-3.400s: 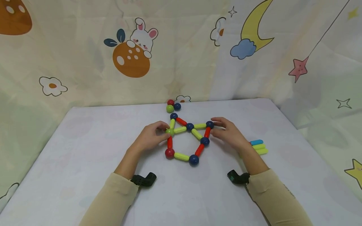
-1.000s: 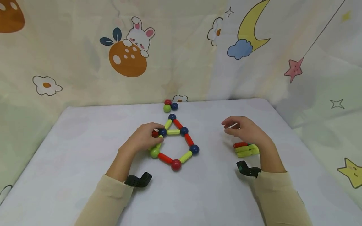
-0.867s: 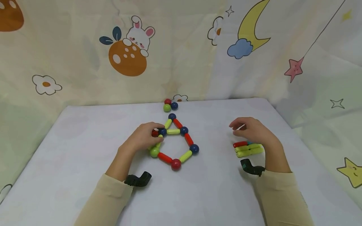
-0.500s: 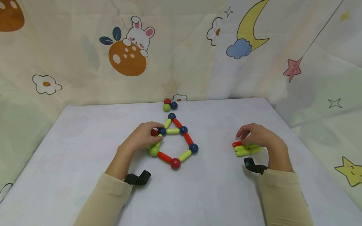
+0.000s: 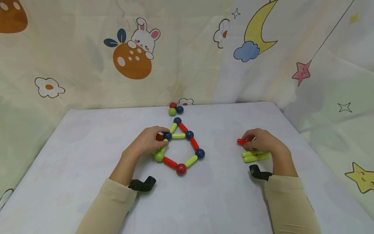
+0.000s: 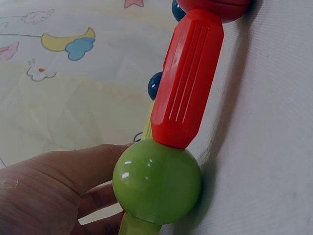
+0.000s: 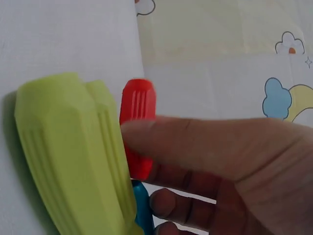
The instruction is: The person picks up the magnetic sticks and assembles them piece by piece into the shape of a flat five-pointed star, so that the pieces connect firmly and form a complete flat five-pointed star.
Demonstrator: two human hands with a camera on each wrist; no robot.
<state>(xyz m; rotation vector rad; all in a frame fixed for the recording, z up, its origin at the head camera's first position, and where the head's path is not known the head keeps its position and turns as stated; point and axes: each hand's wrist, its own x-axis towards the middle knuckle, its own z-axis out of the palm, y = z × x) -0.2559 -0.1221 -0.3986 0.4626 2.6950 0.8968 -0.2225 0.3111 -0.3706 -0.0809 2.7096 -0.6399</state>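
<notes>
My left hand holds a dark blue ball at the left corner of a shape made of magnetic rods and balls, thumb and finger on either side of it. The shape lies on the table: a triangle on top of a larger ring, with a green ball, a red ball and a blue ball along its lower part. On the right, my right hand pinches a red magnetic rod between thumb and fingers, just above several yellow-green rods. A blue rod shows beside them, below the fingers.
Three loose balls, with a green one in front, sit near the back edge of the white table. A patterned cloth hangs behind. Black wrist cameras jut inward from both sleeves.
The shape has turned, and my left hand has gone from the green ball to a blue one. My right hand has left the shape, reached the loose rods and picked up the red one.
</notes>
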